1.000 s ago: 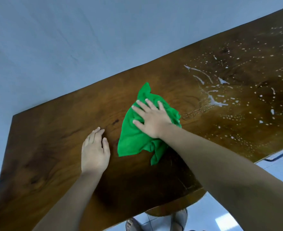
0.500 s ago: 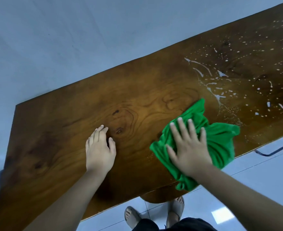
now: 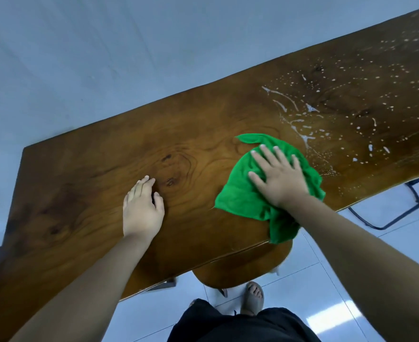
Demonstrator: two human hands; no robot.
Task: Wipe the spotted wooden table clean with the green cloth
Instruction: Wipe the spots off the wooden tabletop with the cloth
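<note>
The green cloth [image 3: 240, 191] is spread in loose folds on the wooden table [image 3: 92, 169], towards its near edge and right of its middle, and its lowest corner reaches that edge. The cloth is pressed flat under the right hand [image 3: 280, 178], whose fingers are straight and spread apart on top of the fabric; nothing is curled round it or pinched. The left hand [image 3: 142, 211] is laid palm down on bare wood well to the left of the cloth, with the fingers straight and close together and the thumb set a little apart; nothing is held in it. Just beyond the right edge of the cloth, white smears [image 3: 304, 138] are seen across the wood, and farther right the surface is covered with scattered white spots [image 3: 371, 146] as far as the edge of the view. The wood around and left of the hands is seen dark and glossy, with knots in the grain. A round wooden seat [image 3: 240, 265] is seen below the near edge, partly under the table. A black metal frame [image 3: 400, 213] stands on the pale tiled floor [image 3: 326, 280] at the right, and a sandalled foot [image 3: 253, 297] is visible beside dark clothing [image 3: 228, 324] at the bottom.
</note>
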